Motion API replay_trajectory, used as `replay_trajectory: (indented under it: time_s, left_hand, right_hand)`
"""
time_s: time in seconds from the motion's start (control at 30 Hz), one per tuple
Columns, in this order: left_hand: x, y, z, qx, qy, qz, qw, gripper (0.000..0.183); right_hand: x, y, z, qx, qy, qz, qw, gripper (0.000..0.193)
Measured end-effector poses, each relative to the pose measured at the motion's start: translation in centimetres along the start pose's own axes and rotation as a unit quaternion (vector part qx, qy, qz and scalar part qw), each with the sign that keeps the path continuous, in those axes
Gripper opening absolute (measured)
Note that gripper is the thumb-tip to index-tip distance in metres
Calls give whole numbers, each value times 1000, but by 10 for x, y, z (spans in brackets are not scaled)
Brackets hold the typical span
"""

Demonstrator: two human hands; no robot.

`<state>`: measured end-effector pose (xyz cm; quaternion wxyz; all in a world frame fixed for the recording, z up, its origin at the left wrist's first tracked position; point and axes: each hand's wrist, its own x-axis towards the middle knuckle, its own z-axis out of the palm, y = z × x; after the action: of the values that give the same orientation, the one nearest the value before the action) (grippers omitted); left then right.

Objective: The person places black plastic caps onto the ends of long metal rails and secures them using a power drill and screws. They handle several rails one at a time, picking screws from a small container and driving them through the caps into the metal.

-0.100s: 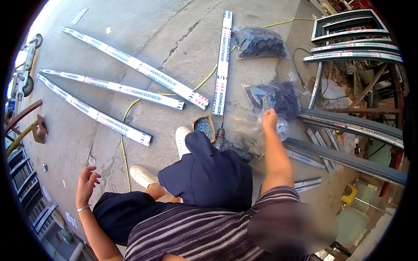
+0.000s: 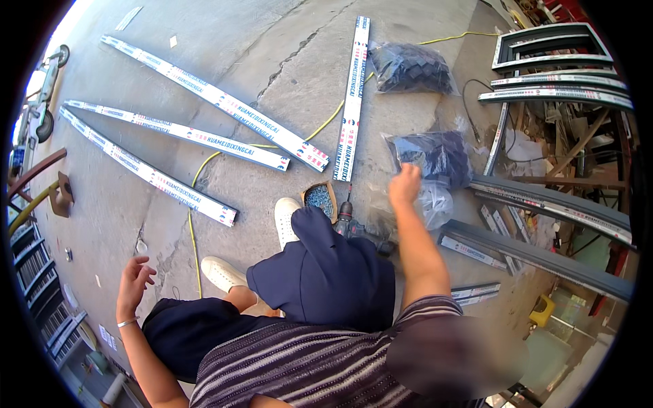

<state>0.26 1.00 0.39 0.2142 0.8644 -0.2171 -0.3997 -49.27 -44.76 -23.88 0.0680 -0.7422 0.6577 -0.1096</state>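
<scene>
Right hand shifted left beside bag, fingers curled, hold unclear; left hand loosely spread.

A grey, black-wheeled trolley is standing on your left, a thin yellow cable is winding across the cracked grey concrete floor, and a boxy yellow object is lying at your right.

A workshop; concrete floor, power drill, bagged parts, probably screws
</scene>
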Motion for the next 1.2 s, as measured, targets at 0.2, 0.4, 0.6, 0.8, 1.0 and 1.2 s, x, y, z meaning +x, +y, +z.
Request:
replay_trajectory:
  time_s: [0.2,0.4,0.6,0.8,1.0,1.2]
  left_hand:
    - [13,16,8,19,7,-18,1000,31]
    - [-16,27,7,3,20,-34,999,30]
    - [-31,29,14,-32,65,25,997,27]
    - [-44,65,23,8,93,158,983,24]
    - [-53,150,45,23,129,382,915,19]
    - [-61,205,53,-5,122,536,835,14]
  right_hand:
    - [24,-89,91,83,-163,108,977,63]
    - [37,-129,83,125,-225,255,932,73]
    - [47,-104,74,455,-287,212,816,45]
    - [53,-171,-44,689,-363,154,609,33]
    - [24,-241,-115,677,-405,72,611,36]
    - [-41,-363,-202,665,-500,18,555,55]
